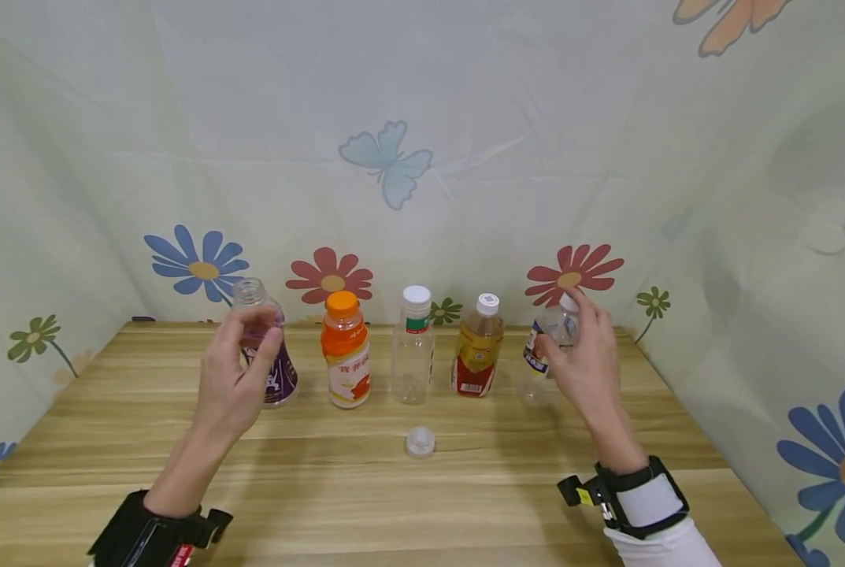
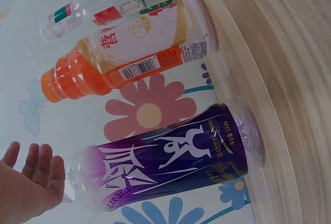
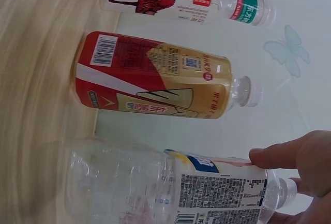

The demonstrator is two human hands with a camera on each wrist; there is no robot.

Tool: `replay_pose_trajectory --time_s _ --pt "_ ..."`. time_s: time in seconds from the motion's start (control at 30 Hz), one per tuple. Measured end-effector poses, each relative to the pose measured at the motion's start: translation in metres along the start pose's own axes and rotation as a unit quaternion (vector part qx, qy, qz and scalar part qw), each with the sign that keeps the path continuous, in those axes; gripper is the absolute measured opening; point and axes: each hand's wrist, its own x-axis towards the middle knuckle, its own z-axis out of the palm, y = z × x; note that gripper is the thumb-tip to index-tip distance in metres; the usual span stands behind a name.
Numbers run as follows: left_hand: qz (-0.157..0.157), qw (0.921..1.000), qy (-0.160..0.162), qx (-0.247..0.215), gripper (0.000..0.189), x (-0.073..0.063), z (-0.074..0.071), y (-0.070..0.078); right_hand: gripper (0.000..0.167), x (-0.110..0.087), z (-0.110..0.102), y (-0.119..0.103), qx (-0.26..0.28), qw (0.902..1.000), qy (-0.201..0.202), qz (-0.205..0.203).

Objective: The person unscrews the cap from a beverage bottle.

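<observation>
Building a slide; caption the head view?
Left hand by an uncapped purple bottle, right hand at a clear bottle, three bottles between, clear cap in front.

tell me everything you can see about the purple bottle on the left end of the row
The purple bottle looks like clear plastic, with a shiny label shading from light purple to dark navy, printed with a white figure, bold white characters and "scream". Its clear neck shows no cap. It stands upright on the wooden table, next to the orange-capped bottle. The person's left hand is at its upper part; whether the fingers touch it is unclear.
</observation>
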Motion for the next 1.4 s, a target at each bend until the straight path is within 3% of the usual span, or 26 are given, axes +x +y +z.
replay_pose_trajectory --time_s 0.43,1.0,1.4 --pt "0.004 0.9999 -0.010 0.004 0.024 -0.001 0.002 -0.003 0.079 -0.003 -0.013 -0.012 -0.012 0.9994 -0.027 -0.017" --pt "0.006 0.9999 -0.010 0.007 0.021 0.000 0.003 -0.002 0.080 -0.011 -0.020 -0.029 -0.004 0.9987 -0.031 -0.041" --pt "0.001 0.9994 -0.031 0.015 0.020 -0.003 0.006 -0.002 0.078 -0.017 -0.015 -0.041 0.007 0.9971 -0.022 -0.072"
